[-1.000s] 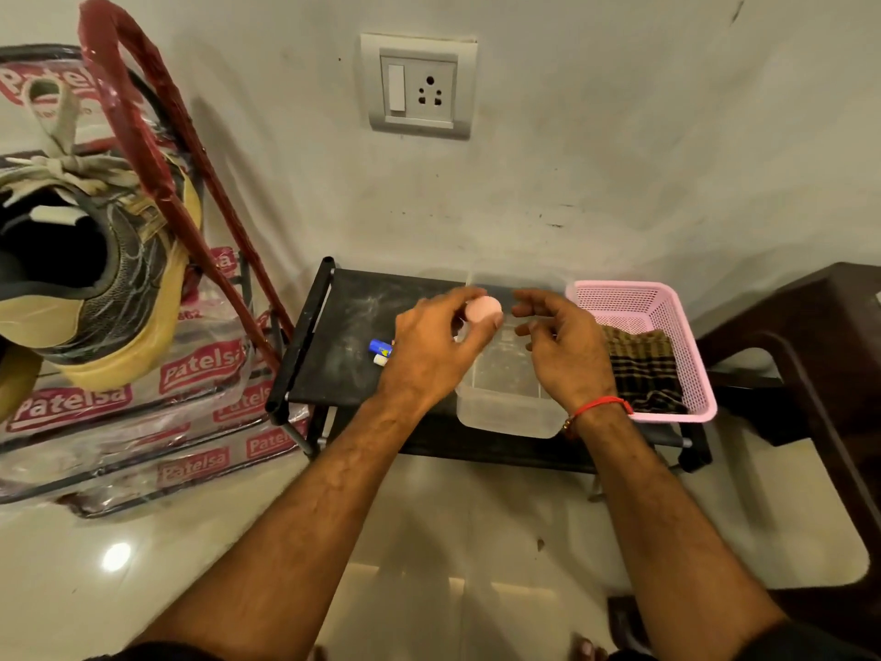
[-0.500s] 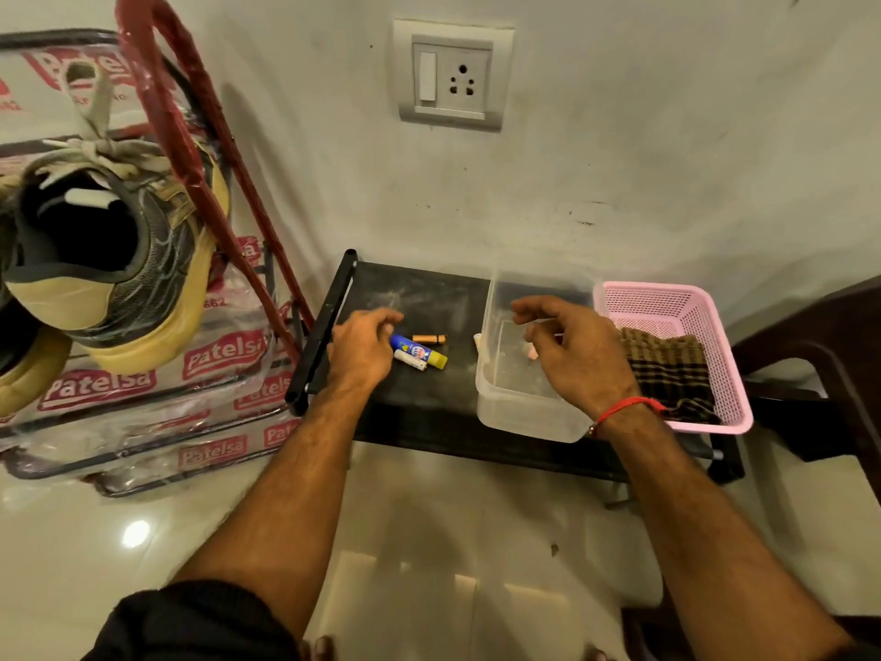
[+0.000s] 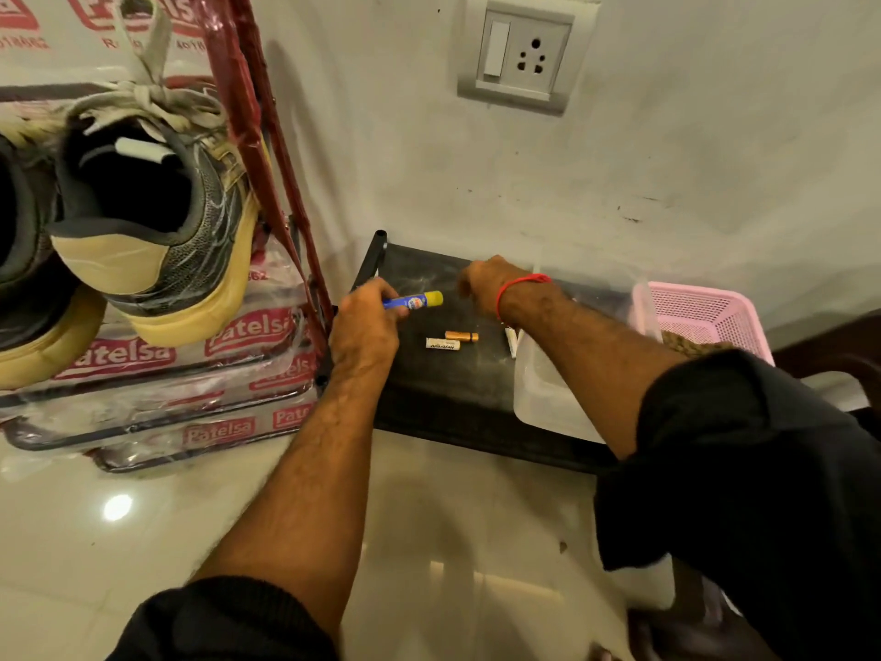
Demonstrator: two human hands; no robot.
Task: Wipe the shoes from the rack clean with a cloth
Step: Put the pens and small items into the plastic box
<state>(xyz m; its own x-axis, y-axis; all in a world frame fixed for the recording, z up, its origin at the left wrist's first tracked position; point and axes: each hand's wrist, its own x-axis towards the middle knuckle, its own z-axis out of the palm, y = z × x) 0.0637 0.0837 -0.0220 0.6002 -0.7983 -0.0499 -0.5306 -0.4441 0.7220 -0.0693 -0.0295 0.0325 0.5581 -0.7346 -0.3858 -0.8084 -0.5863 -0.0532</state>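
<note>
**A:** Where are the shoes, taking the low black shelf as the mark?

**B:** Left of it and higher, on the red-framed rack. The near shoe is grey mesh with a tan heel and yellowish sole. Its heel faces the camera and its toe points away towards the wall, so the long axis runs front to back, tipped heel-down. Part of a second shoe shows at the frame's left edge, lying the same way.

**A:** And the cloth?

**B:** A dark checked cloth lies in the pink basket at the shelf's right end, mostly hidden behind the right sleeve.

**A:** The hands?

**B:** The left hand is over the shelf's left edge, fingers curled round a blue tube with a yellow cap, cap pointing right. The right hand is over the shelf's back, fist-like, knuckles up; I cannot tell whether it holds anything.

**A:** Room on the shelf?

**B:** Two small batteries lie loose in the middle. A clear plastic tub sits right of them, reaching the front edge. The dusty back strip by the wall is bare.

**A:** Any writing?

**B:** "Patelsa" in white on red, repeated on the plastic wrap left of the shelf. The tube and battery labels are too small to read.
</note>
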